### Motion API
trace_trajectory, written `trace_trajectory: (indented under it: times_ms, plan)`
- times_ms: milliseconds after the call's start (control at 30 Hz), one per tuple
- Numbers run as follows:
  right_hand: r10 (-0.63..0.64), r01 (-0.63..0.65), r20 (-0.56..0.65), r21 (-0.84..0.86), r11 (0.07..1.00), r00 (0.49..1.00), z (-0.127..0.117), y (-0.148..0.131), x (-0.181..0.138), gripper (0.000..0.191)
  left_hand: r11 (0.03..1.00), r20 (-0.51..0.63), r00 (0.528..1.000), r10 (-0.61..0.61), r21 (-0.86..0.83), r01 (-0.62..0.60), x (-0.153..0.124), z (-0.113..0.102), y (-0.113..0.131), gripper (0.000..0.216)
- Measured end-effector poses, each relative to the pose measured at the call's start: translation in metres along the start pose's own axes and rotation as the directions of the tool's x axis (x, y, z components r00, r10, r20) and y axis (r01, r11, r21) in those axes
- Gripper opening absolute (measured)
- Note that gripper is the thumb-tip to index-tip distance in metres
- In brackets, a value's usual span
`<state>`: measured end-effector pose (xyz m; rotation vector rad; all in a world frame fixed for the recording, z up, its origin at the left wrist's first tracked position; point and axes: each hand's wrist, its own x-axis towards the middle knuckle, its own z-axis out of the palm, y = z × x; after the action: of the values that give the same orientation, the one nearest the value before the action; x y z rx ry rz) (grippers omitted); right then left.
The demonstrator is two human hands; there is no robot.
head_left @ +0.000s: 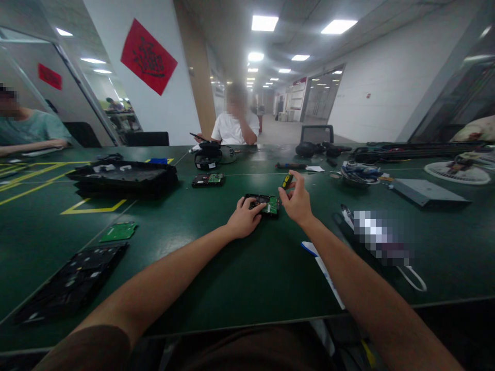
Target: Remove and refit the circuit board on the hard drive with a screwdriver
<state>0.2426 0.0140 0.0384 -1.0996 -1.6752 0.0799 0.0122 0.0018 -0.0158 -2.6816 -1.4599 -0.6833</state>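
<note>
A hard drive (265, 203) lies board-side up on the green table (216, 268), its green circuit board at the right end. My left hand (243, 218) rests on the drive's near left edge, fingers curled over it. My right hand (297, 200) is pinched round a black and yellow screwdriver (286, 181), held upright over the drive's right end.
A second hard drive (208, 179) and a stack of black trays (122, 178) lie further back. A loose green board (118, 232) and a black panel (73, 282) sit at the left. Cables, a grey box (427, 191) and tools lie at the right. Other people sit at the table's far and left sides.
</note>
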Motion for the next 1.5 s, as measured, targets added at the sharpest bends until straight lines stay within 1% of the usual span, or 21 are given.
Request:
trace_trajectory:
  times_ms: [100,267,467,567,767,900,1000,1100,1167,1233,1333,1400,1500]
  plan:
    - [-0.011,0.011,-0.014,-0.02,1.0,1.0,0.0,-0.002,0.0,0.064,1.0,0.002,1.0,0.006,0.003,-0.006,0.0,-0.001,0.0,0.05]
    - [-0.009,0.008,0.042,0.019,1.0,0.999,0.001,-0.001,-0.001,0.07,1.0,0.0,1.0,0.006,0.004,-0.006,0.0,0.0,0.0,0.05]
    - [-0.009,0.009,0.015,0.005,1.0,1.0,0.001,0.0,-0.001,0.069,1.0,-0.003,1.0,0.004,-0.002,-0.004,0.0,0.001,0.0,0.05]
    - [-0.021,0.022,0.02,-0.008,1.0,1.0,0.0,0.001,0.0,0.067,1.0,-0.001,1.0,0.009,-0.002,-0.009,0.0,0.0,0.0,0.05]
    - [-0.007,0.007,0.041,0.008,1.0,0.999,0.0,0.003,0.001,0.067,1.0,0.001,1.0,0.004,0.002,-0.004,-0.001,-0.003,0.002,0.049]
    - [-0.029,0.03,0.026,-0.011,1.0,0.999,0.0,0.002,0.0,0.066,1.0,0.006,1.0,0.009,-0.002,-0.009,-0.001,-0.003,0.002,0.049]
    - [-0.05,0.05,0.003,-0.005,0.999,0.999,-0.001,-0.002,0.0,0.061,1.0,-0.009,1.0,0.02,0.004,-0.02,-0.001,-0.003,0.002,0.05]
    - [-0.068,0.068,-0.044,0.001,0.998,0.997,-0.004,-0.006,0.004,0.05,0.999,-0.022,0.999,0.044,0.017,-0.044,0.0,-0.002,0.002,0.05]
    - [-0.089,0.09,-0.076,0.013,0.996,0.993,-0.006,-0.009,0.008,0.042,0.999,-0.022,0.999,0.039,0.018,-0.038,0.0,-0.001,0.002,0.05]
    - [-0.087,0.094,-0.093,0.076,0.993,0.992,-0.007,-0.01,0.013,0.036,1.0,-0.016,1.0,0.024,0.014,-0.024,0.0,0.0,0.001,0.05]
    - [0.034,-0.011,-0.078,0.275,0.961,0.996,-0.008,-0.009,0.019,0.032,1.0,-0.003,1.0,0.014,0.004,-0.014,0.0,0.002,-0.001,0.05]
    - [0.118,-0.093,-0.036,0.408,0.908,0.992,-0.008,-0.007,0.021,0.032,1.0,0.004,1.0,0.008,-0.005,-0.008,0.0,0.002,-0.001,0.051]
    - [0.182,-0.174,0.04,0.546,0.819,0.982,-0.008,-0.004,0.024,0.032,1.0,0.022,1.0,-0.001,-0.013,0.001,0.0,0.001,-0.002,0.052]
